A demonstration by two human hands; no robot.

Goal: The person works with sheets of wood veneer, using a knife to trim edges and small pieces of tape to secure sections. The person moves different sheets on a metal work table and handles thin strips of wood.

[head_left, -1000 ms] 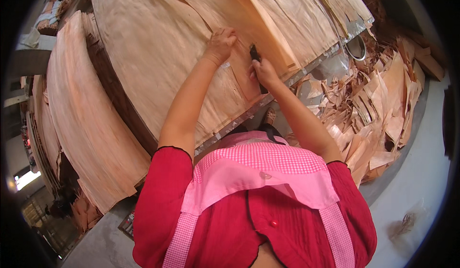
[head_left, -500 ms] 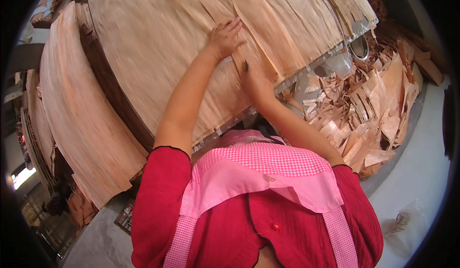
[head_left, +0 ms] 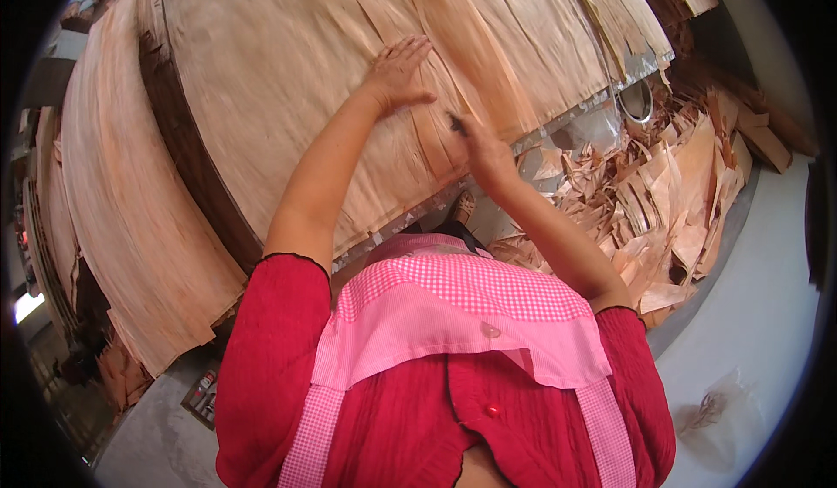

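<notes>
Pressing flat on the top veneer sheet (head_left: 288,78), the left hand (head_left: 397,74) has its fingers spread and the palm down, near the right edge of the sheet. The right hand (head_left: 484,152) is just beside it, lower and to the right, closed around a small dark tool (head_left: 455,123) whose tip points up toward the sheet; I cannot tell if the tip touches the wood. The sheet lies on a thick stack (head_left: 187,170) of the same thin, pale wood on the tabletop, and more narrow strips (head_left: 488,43) lie side by side further to the right on the same pile. On the left, a second pile of sheets (head_left: 131,226) hangs down over an edge. On the right, below the tabletop, a big heap of broken scraps (head_left: 663,209) covers the floor (head_left: 758,313). The person wears a red blouse and a pink checked apron (head_left: 462,313). My judgement is that the work is in the middle: many sheets are already stacked and many scraps are already cut off, but the strip under the hands seems to be not yet trimmed or fixed, and the strips to the right look as if they wait for the same handling. How many sheets are left, the picture does not show.
</notes>
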